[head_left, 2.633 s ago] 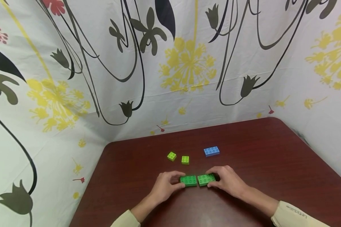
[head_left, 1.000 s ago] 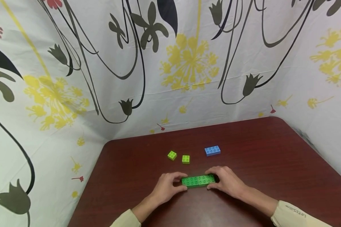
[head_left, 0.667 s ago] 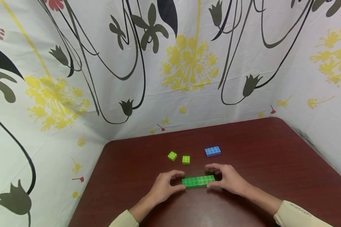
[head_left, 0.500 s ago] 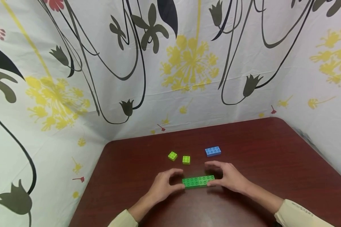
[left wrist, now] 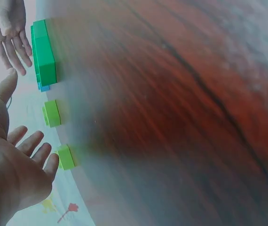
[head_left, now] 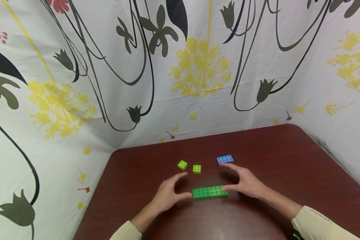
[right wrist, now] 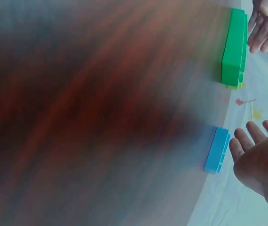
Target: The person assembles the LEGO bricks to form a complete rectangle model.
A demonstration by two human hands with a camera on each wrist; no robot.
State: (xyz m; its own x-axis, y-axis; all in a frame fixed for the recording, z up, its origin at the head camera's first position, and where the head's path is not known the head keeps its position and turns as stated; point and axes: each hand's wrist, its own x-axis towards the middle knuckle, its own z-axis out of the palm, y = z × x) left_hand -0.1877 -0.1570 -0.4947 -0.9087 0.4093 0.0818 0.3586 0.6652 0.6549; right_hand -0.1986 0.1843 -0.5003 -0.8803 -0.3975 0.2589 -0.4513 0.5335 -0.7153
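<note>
Lying crosswise between your hands, the green bricks (head_left: 210, 192) sit end to end on the tabletop (head_left: 288, 166). Your left hand (head_left: 167, 192) hovers spread just off their left end. Your right hand (head_left: 246, 182), fingers relaxed, is at their right end, the blue brick (head_left: 225, 159) just beyond its fingertips.

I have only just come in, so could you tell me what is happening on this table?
A person sits at a dark red table with both hands open above it. Two green bricks lie end to end in a row between the hands. The left hand hovers beside the row's left end; the right hand reaches toward a blue brick. Two small lime bricks sit apart behind the row.
</note>
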